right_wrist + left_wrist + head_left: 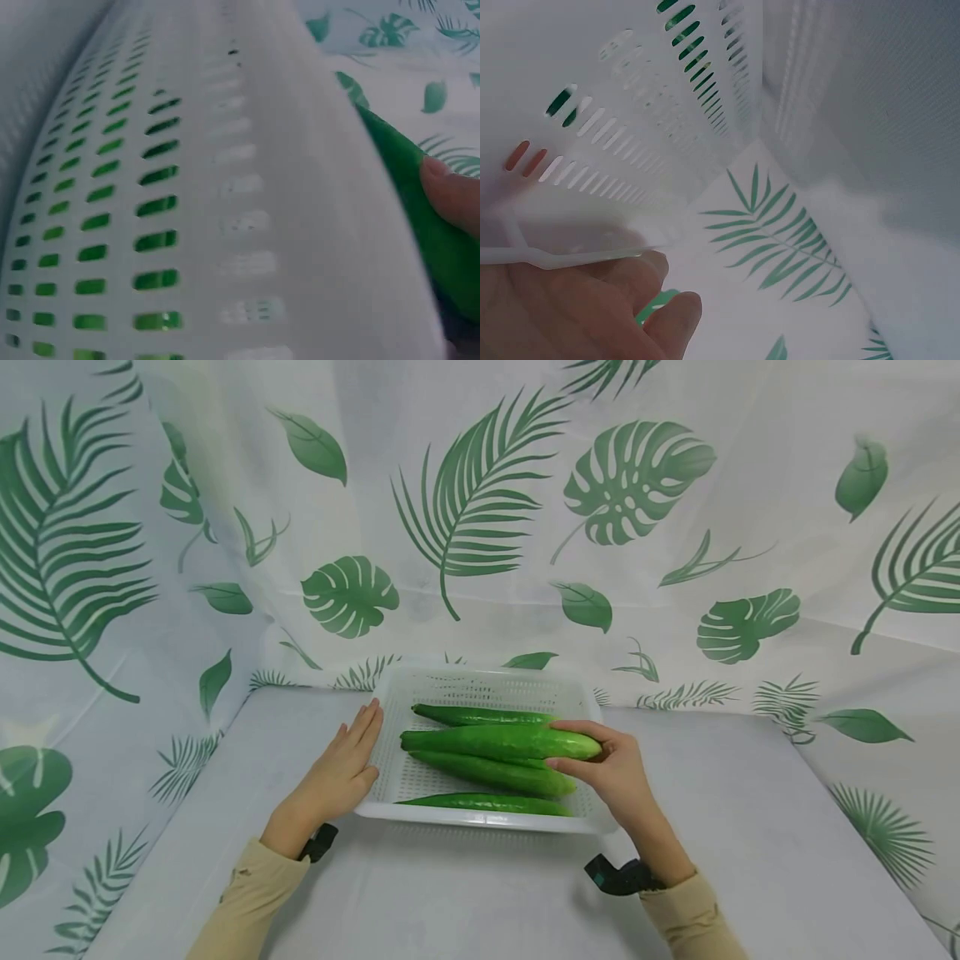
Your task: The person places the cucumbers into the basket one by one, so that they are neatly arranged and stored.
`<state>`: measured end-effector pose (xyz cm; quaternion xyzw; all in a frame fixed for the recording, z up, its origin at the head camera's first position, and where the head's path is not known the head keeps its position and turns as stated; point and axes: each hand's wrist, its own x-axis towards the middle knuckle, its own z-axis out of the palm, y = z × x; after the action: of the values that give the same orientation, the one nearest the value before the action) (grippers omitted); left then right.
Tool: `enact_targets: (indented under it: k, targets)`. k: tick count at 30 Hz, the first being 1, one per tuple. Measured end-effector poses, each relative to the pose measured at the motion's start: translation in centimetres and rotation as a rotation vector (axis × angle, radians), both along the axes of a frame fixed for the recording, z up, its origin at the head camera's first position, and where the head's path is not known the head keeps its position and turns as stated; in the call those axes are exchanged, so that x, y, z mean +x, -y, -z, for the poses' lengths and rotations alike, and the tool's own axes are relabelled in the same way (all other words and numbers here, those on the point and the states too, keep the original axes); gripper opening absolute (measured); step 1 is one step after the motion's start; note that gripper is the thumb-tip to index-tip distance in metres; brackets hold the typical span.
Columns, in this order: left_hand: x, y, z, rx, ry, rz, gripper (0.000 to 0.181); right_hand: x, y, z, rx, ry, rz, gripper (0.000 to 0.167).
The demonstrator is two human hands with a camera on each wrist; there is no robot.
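A white perforated plastic basket point(487, 817) holds several long green cucumbers point(487, 774) lying side by side. My right hand point(611, 762) pinches one cucumber point(498, 742) by its paler right end, thumb in front and fingers behind. That cucumber lies above its neighbours; whether it touches them I cannot tell. In the right wrist view, the basket wall point(300, 187) hides most of the held cucumber point(409, 176). Straight-fingered, my left hand point(341, 772) rests against the basket's left rim, and in the left wrist view its fingers point(671, 322) touch the rim from outside.
The basket stands on a pale tabletop point(750, 827). Behind and at both sides hangs a white cloth point(480, 635) printed with green leaves. Each wrist carries a black strapped device point(622, 875).
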<state>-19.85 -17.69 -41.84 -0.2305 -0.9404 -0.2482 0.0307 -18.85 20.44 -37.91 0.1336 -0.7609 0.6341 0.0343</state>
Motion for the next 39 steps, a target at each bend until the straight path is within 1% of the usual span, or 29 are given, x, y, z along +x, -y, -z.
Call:
enact_targets:
  k: [3, 8, 12, 16, 19, 22, 24, 27, 32, 39]
  targets:
    - [0.0, 0.0, 0.0, 0.003, 0.003, -0.002, 0.073, 0.0, 0.5, 0.5, 0.054, 0.041, -0.014, 0.046]
    - [0.0, -0.1, 0.1, -0.001, 0.003, 0.001, 0.073, -0.2, 1.3, 1.3, 0.192, 0.079, -0.033, 0.046]
    - [0.0, -0.1, 0.1, -0.001, -0.002, 0.000, 0.073, -0.3, 1.4, 1.7, 0.249, 0.118, -0.043, 0.048]
    - [0.1, 0.0, 0.1, -0.008, -0.013, -0.004, 0.073, -0.4, 1.3, 2.1, 0.300, 0.125, -0.043, 0.047]
    - [0.1, 0.0, 0.2, -0.007, -0.016, -0.002, 0.073, -0.4, 1.3, 2.2, 0.361, 0.130, -0.020, 0.045]
    - [0.1, 0.0, 0.2, -0.006, -0.013, -0.004, 0.073, -0.4, 1.5, 2.1, 0.440, 0.131, 0.026, 0.042]
    - [0.1, 0.0, 0.2, -0.007, -0.011, -0.002, 0.073, -0.4, 1.7, 2.0, 0.475, 0.129, 0.051, 0.040]
    - [0.1, 0.0, 0.2, -0.013, -0.012, 0.002, 0.074, -0.3, 1.9, 1.8, 0.475, 0.142, 0.065, 0.039]
    - [0.0, 0.0, 0.1, -0.015, -0.010, 0.005, 0.074, -0.4, 2.0, 1.8, 0.453, 0.170, 0.059, 0.037]
    - [0.0, -0.1, 0.0, -0.006, -0.001, 0.006, 0.073, -0.3, 2.0, 1.8, 0.463, 0.134, 0.030, 0.030]
